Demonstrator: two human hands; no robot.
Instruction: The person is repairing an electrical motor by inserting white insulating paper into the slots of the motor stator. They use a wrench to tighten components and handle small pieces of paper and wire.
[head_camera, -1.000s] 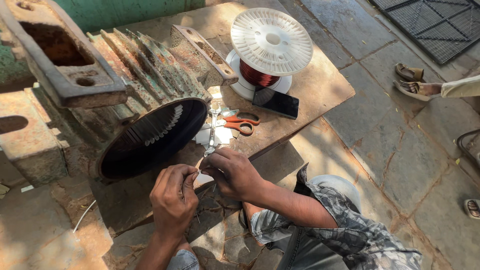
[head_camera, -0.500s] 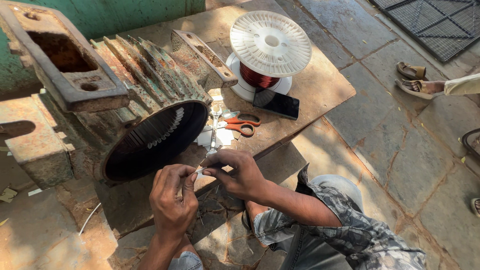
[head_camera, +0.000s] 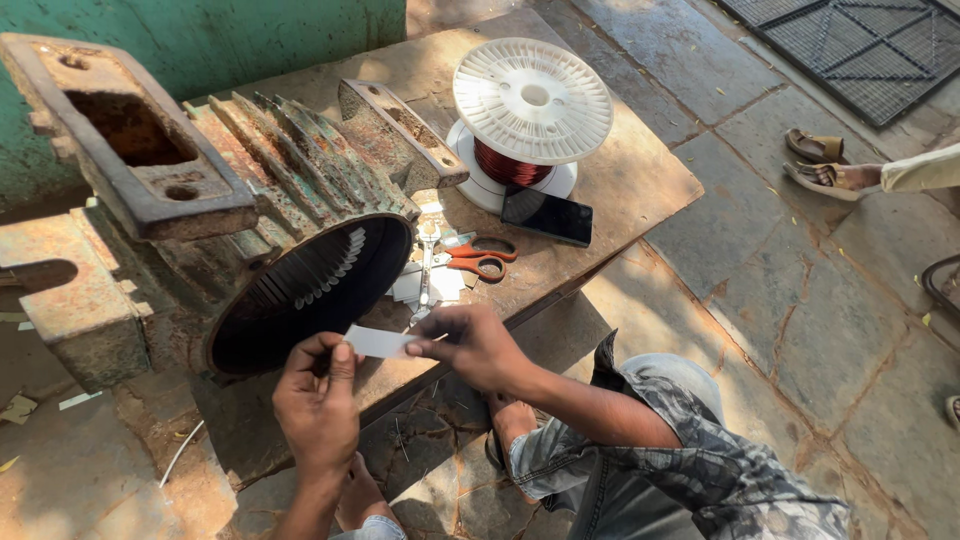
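My left hand (head_camera: 318, 400) and my right hand (head_camera: 470, 345) hold a small white paper strip (head_camera: 376, 342) between them, each pinching one end. They hover just in front of the round open mouth of a large rusty finned motor housing (head_camera: 300, 210) lying on a low table. White slot liners show inside its bore (head_camera: 335, 265). Behind my right hand lie more white paper pieces (head_camera: 412, 285), a metal wrench (head_camera: 426, 262) and orange-handled scissors (head_camera: 484, 258).
A white spool of copper wire (head_camera: 530, 110) and a dark phone (head_camera: 547, 216) sit on the wooden table (head_camera: 640, 170). My jeans-clad knee (head_camera: 680, 440) is at the lower right. Another person's sandalled feet (head_camera: 825, 165) rest on the stone floor at right.
My hands have drawn apart slightly, and the paper strip now shows stretched flat between them. The view has shifted a little; the motor housing and tools have not moved.
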